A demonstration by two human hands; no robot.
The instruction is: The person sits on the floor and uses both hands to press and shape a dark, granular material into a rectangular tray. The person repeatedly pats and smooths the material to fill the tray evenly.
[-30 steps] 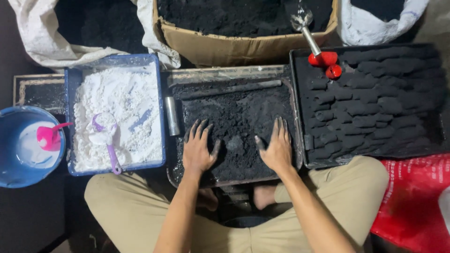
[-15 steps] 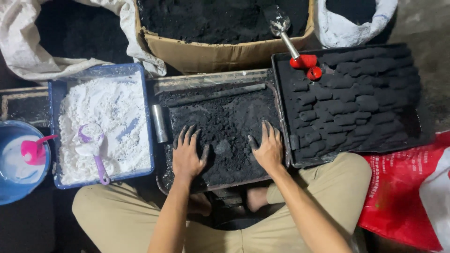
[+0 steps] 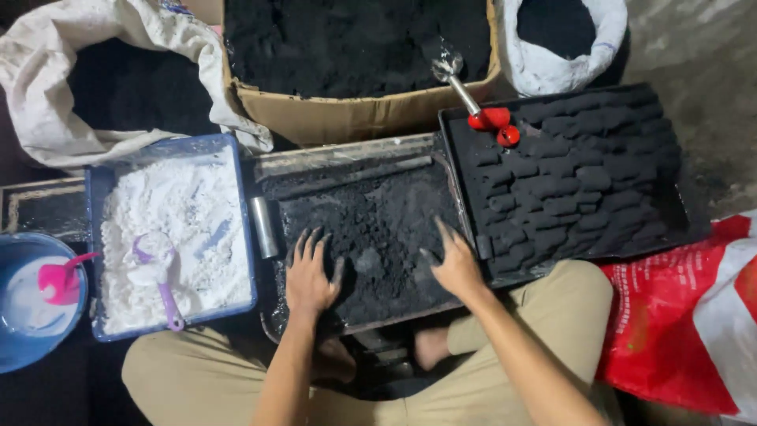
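A person sits cross-legged on the floor behind a row of containers. At far left, a blue bucket [image 3: 24,315] holds pale liquid and a pink scoop [image 3: 59,282]. Beside it, a blue tray [image 3: 251,237] is filled with white powder, a purple scoop [image 3: 158,272] lying in it. In the middle, a metal tray [image 3: 347,154] holds black powder [image 3: 378,221]. The left hand [image 3: 309,276] lies flat on it, fingers spread and blackened, gripping nothing; the right hand [image 3: 453,264] rests open near the tray's right edge, fingers also spread. A small lump of powder sits between the two hands. Above, a cardboard box [image 3: 347,110] holds more black powder and a red-handled tool [image 3: 477,106]. To the right, a black tray [image 3: 678,213] carries rows of dark moulded pieces [image 3: 568,185], and a red sack [image 3: 678,315] lies alongside.
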